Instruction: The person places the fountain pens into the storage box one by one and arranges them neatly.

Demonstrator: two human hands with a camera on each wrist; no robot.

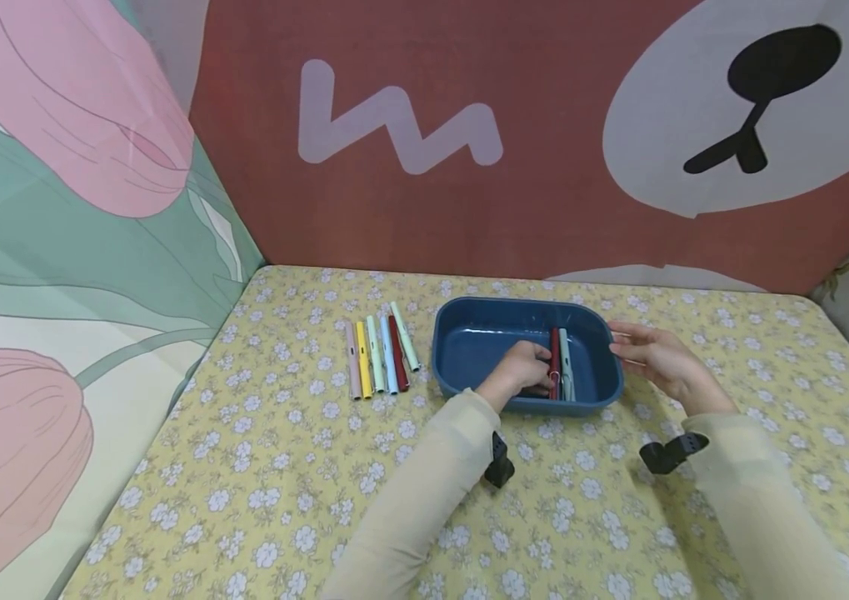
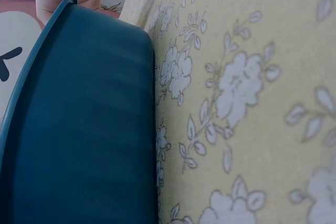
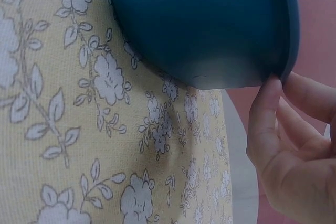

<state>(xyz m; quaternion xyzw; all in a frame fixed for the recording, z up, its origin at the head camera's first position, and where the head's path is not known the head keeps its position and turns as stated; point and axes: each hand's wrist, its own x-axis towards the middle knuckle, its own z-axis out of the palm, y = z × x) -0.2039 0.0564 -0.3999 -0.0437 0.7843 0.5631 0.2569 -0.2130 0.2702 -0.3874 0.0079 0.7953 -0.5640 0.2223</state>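
My left hand (image 1: 520, 368) reaches over the near rim into a dark blue rectangular tray (image 1: 484, 303). Its curled fingers hold a red pen (image 1: 555, 342), which lies front to back on the tray floor. Right beside that pen is a pale green pen (image 1: 566, 354). At the tray's right end my right hand (image 1: 656, 358) pinches the rim between thumb and fingers; in the right wrist view the thumb (image 3: 269, 98) presses the outer wall. The left wrist view shows only the tray's outer side (image 2: 84, 114), with the left fingers hidden.
Left of the tray, several pens lie in a row, among them a lilac pen (image 1: 352, 362), a yellow pen (image 1: 364, 362) and a dark red pen (image 1: 398, 354). A yellow floral cloth (image 1: 259, 467) covers the table. Printed fabric walls (image 1: 409, 225) rise behind and at the left.
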